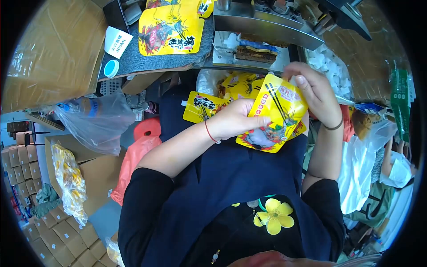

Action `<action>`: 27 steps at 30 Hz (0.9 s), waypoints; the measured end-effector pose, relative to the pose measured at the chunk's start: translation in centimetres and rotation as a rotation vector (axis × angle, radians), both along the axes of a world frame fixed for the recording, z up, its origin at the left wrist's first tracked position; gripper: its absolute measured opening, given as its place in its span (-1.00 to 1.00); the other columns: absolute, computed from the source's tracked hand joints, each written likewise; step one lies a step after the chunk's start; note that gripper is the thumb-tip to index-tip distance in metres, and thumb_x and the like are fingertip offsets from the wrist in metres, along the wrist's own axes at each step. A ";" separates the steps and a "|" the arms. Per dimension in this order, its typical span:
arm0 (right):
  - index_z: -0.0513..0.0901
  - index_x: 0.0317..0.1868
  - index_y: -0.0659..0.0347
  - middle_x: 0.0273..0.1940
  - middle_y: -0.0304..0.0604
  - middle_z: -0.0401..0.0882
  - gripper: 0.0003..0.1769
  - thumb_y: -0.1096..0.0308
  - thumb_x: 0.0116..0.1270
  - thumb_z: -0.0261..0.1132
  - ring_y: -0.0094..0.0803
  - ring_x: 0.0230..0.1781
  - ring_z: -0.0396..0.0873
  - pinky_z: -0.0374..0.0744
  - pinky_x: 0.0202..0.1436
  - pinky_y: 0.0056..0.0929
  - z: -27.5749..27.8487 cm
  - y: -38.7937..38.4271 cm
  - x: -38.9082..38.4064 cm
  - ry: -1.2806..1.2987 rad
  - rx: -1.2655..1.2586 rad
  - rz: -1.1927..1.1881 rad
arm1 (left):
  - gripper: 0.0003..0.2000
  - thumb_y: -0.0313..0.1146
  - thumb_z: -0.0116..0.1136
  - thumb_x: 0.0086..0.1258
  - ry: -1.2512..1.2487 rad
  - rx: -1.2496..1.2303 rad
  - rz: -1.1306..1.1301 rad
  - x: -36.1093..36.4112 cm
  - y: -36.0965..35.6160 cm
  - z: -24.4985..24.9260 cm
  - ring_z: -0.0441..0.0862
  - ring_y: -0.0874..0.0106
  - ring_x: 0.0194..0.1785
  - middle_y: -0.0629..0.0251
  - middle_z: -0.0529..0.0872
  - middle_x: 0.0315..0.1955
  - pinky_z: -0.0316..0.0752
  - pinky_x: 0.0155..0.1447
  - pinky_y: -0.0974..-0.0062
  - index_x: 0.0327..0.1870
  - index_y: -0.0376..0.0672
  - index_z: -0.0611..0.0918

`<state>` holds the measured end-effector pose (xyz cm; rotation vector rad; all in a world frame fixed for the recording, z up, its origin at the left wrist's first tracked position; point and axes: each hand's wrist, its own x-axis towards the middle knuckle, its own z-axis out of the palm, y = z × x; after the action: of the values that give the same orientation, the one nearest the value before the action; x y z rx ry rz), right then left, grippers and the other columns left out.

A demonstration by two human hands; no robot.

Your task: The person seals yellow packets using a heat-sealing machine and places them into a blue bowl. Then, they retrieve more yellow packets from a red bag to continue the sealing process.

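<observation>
Head view: two hands hold a yellow pouch
Left hand clasps its side, right hand pinches its top; pouch heap just beyond, far side

The yellow pouch was flat and glossy, printed with black brush-stroke characters, a red label near its top and a grey-and-red picture toward its lower edge; it was held up, face toward me, tilted with its top leaning to my right; my left hand gripped its left edge, thumb across the front; my right hand pinched its top right corner.
</observation>
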<state>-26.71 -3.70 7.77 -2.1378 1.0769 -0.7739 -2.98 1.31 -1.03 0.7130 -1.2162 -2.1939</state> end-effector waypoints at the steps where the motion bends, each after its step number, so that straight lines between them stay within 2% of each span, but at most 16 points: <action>1: 0.62 0.10 0.28 -0.02 0.10 0.69 -0.71 0.26 0.59 0.13 0.02 -0.06 0.68 0.62 0.03 -0.25 -0.2 -0.3 -0.8 0.177 -0.167 -0.124 | -0.70 -0.39 0.28 0.51 0.016 0.028 0.031 -0.1 -0.2 -0.6 0.71 0.52 0.06 0.25 0.77 0.06 0.60 0.21 0.48 0.17 -0.32 0.64; 4: 0.61 0.15 0.17 -0.03 0.13 0.63 -0.69 0.35 0.44 0.24 0.13 -0.05 0.64 0.63 -0.01 -0.03 -1.4 -2.9 -5.6 0.670 -0.319 -0.479 | -0.68 -0.53 0.27 0.44 0.039 0.083 0.171 0.4 -1.5 -1.4 0.73 0.45 0.06 0.20 0.77 0.06 0.62 0.23 0.41 0.19 -0.35 0.63; 8: 0.58 0.15 0.15 -0.02 0.09 0.61 -0.63 0.48 0.32 0.31 0.18 0.00 0.59 0.58 0.00 -0.01 -3.8 -4.3 -7.8 0.748 -0.260 -0.458 | -0.70 -0.58 0.26 0.42 0.075 0.123 0.326 1.7 -5.0 0.2 0.77 0.40 0.01 0.16 0.77 0.01 0.68 0.15 0.35 0.15 -0.37 0.62; 10: 0.58 0.12 0.14 -0.02 0.07 0.59 -0.62 0.49 0.29 0.34 0.17 -0.01 0.60 0.59 -0.01 -0.02 -5.4 -5.2 -8.4 0.739 -0.248 -0.469 | -0.68 -0.56 0.28 0.43 0.117 0.221 0.234 2.2 -6.3 -0.1 0.76 0.41 0.02 0.16 0.76 0.02 0.67 0.16 0.37 0.18 -0.36 0.60; 12: 0.59 0.08 0.14 -0.01 0.07 0.59 -0.68 0.44 0.32 0.33 0.16 -0.03 0.60 0.59 -0.05 -0.01 -6.1 -5.3 -9.1 0.682 -0.307 -0.472 | -0.71 -0.52 0.29 0.44 0.128 0.023 0.348 1.9 -6.1 -0.9 0.74 0.43 0.02 0.20 0.77 -0.02 0.64 0.16 0.43 0.13 -0.33 0.59; 13: 0.59 0.07 0.13 -0.02 0.07 0.59 -0.69 0.41 0.33 0.33 0.16 -0.05 0.61 0.59 -0.07 0.00 -6.1 -5.2 -9.1 0.681 -0.328 -0.489 | -0.68 -0.44 0.33 0.45 -0.032 -0.208 0.593 2.3 -6.3 -1.0 0.70 0.46 -0.01 0.24 0.74 -0.09 0.61 0.10 0.48 0.11 -0.30 0.52; 14: 0.60 0.06 0.13 -0.02 0.07 0.59 -0.70 0.38 0.33 0.33 0.16 -0.07 0.62 0.60 -0.09 0.02 -6.2 -4.9 -8.9 0.684 -0.344 -0.506 | -0.63 -0.37 0.34 0.45 -0.597 -0.717 0.754 4.7 -7.9 -0.9 0.66 0.48 -0.05 0.26 0.68 -0.13 0.58 0.10 0.49 0.12 -0.26 0.43; 15: 0.61 0.02 0.17 -0.02 0.04 0.60 -0.75 0.34 0.36 0.32 0.17 -0.09 0.61 0.58 -0.09 0.02 -5.5 -4.2 -8.1 0.621 -0.380 -0.525 | -0.56 -0.30 0.30 0.47 -0.626 -0.573 0.901 6.6 -8.8 1.2 0.63 0.30 0.05 0.10 0.64 -0.07 0.52 0.20 0.33 0.21 -0.29 0.39; 16: 0.61 0.02 0.18 -0.01 0.05 0.61 -0.75 0.33 0.38 0.32 0.17 -0.08 0.61 0.57 -0.08 0.01 -5.0 -4.1 -8.1 0.612 -0.435 -0.507 | -0.47 -0.22 0.25 0.48 -0.893 -1.380 1.160 9.4 -10.6 1.3 0.54 0.04 0.17 -0.12 0.58 0.05 0.41 0.32 0.12 0.32 -0.33 0.37; 17: 0.61 0.02 0.20 0.00 0.05 0.62 -0.75 0.32 0.39 0.31 0.16 -0.07 0.61 0.57 -0.07 0.00 -4.7 -3.9 -8.2 0.606 -0.488 -0.489 | -0.36 -0.14 0.24 0.46 -1.282 -1.535 1.029 11.8 -11.3 1.7 0.41 -0.15 0.31 -0.25 0.46 0.23 0.30 0.41 0.00 0.42 -0.34 0.34; 18: 0.61 0.02 0.22 0.00 0.06 0.62 -0.75 0.31 0.41 0.30 0.16 -0.06 0.61 0.56 -0.05 -0.01 -4.5 -3.9 -8.3 0.598 -0.545 -0.473 | -0.35 -0.11 0.25 0.44 -1.448 -1.471 0.728 14.0 -12.0 0.2 0.38 -0.16 0.39 -0.21 0.40 0.36 0.28 0.47 0.02 0.45 -0.25 0.38; 20: 0.60 0.06 0.26 0.02 0.12 0.65 -0.76 0.30 0.52 0.20 0.12 0.02 0.62 0.57 0.04 -0.11 -5.2 -3.4 -8.5 0.466 -0.533 -0.608 | -0.40 -0.10 0.25 0.43 -1.469 -1.566 0.438 14.0 -9.1 -0.2 0.35 -0.15 0.43 -0.20 0.40 0.38 0.28 0.48 0.05 0.42 -0.18 0.45; 21: 0.60 0.08 0.27 0.02 0.13 0.66 -0.75 0.30 0.55 0.18 0.11 0.04 0.62 0.57 0.07 -0.13 -4.7 -2.9 -7.7 0.387 -0.519 -0.619 | -0.45 -0.15 0.26 0.43 -1.338 -1.685 0.473 13.4 -7.4 0.1 0.48 -0.07 0.31 -0.13 0.56 0.25 0.41 0.35 0.09 0.38 -0.15 0.49; 24: 0.59 0.08 0.29 -0.02 0.12 0.66 -0.75 0.31 0.59 0.13 0.05 0.03 0.64 0.57 0.10 -0.20 -3.8 -1.1 -4.3 0.212 -0.349 -0.567 | -0.54 -0.26 0.26 0.44 -1.091 -1.394 0.570 13.6 -5.7 -1.1 0.64 0.04 0.07 0.01 0.71 0.03 0.55 0.15 0.19 0.33 -0.17 0.54; 25: 0.60 0.06 0.29 -0.05 0.10 0.65 -0.77 0.34 0.55 0.18 0.03 0.00 0.64 0.57 0.08 -0.21 -3.9 -0.7 -2.8 0.170 -0.329 -0.460 | -0.70 -0.40 0.25 0.46 -1.059 -1.191 0.608 12.7 -5.3 0.2 0.72 0.26 -0.18 0.18 0.78 -0.20 0.59 -0.04 0.38 0.17 -0.24 0.64; 27: 0.64 -0.05 0.30 -0.14 0.04 0.66 -0.84 0.40 0.45 0.27 -0.04 -0.13 0.65 0.59 -0.03 -0.22 -3.3 -0.2 0.2 0.097 -0.298 -0.203 | -0.78 -0.43 0.25 0.47 -0.881 -1.037 0.574 11.1 -4.5 0.4 0.70 0.39 -0.24 0.20 0.77 -0.28 0.57 -0.10 0.45 0.06 -0.29 0.68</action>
<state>-26.48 -3.91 4.48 -2.3577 1.3147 -0.9865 8.15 -3.15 -0.65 1.3301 -1.9493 -0.5500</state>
